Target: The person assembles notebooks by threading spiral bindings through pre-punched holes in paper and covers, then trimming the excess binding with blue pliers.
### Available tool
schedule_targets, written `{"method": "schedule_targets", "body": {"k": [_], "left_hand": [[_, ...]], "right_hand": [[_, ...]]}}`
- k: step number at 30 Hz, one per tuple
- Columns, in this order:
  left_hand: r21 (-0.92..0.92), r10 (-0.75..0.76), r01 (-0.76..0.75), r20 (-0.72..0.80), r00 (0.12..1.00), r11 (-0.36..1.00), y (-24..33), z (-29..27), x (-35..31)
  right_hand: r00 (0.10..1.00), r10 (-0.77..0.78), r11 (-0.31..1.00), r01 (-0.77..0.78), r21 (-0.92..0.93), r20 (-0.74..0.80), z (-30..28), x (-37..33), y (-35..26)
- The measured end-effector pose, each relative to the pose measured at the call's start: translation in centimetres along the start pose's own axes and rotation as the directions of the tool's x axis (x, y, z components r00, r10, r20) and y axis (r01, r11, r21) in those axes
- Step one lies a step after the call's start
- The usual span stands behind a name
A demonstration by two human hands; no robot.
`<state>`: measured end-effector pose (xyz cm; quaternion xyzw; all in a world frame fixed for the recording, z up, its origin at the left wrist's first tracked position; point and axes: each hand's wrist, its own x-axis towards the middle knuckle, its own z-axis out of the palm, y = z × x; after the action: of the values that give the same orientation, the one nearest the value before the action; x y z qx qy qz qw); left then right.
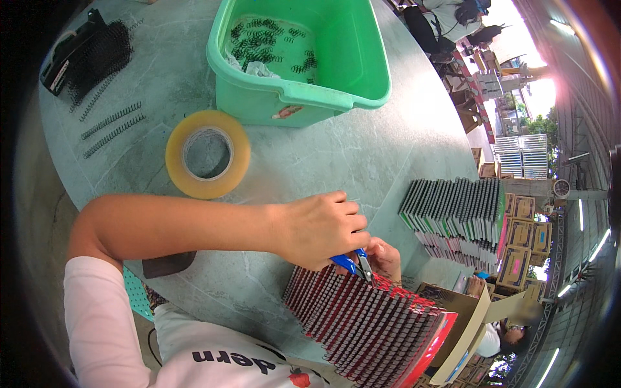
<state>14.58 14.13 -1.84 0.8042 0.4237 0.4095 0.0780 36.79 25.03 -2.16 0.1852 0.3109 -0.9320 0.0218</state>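
Observation:
My left hand (317, 231) is closed round blue-handled cutting pliers (349, 262), their metal jaws at the end of a spiral binding. Below the pliers stands a stack of red spiral notebooks (372, 323) with dark wire coils along their edges. Partly hidden behind the pliers, my right hand (386, 258) has its fingers bent round the top notebook's corner beside the jaws. A green plastic tub (297, 97) at the far side holds several short black coil pieces (259, 42) and a crumpled clear plastic bit.
A wide roll of clear tape (240, 155) lies left of the tub. Loose black coils (111, 123) and a bunch of black coils (103, 58) lie farther left. Another notebook stack (453, 210) stands at right, near an opened cardboard box (475, 323). Other people appear in the background.

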Motion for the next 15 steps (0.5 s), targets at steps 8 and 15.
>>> {"method": "schedule_targets", "body": {"k": [8, 15], "left_hand": [[0.012, 0.077, -0.077, -0.073, 0.994, 0.997, 0.0, 0.2, 0.7], [0.019, -0.054, 0.051, 0.213, 0.976, 0.999, 0.3, 0.3, 0.0]], "right_hand": [[0.976, 0.044, 0.998, -0.053, -0.036, -0.215, 1.2, -0.3, -0.4], [0.996, 0.063, 0.983, -0.05, 0.177, -0.067, -0.6, 0.3, -0.1]]}}
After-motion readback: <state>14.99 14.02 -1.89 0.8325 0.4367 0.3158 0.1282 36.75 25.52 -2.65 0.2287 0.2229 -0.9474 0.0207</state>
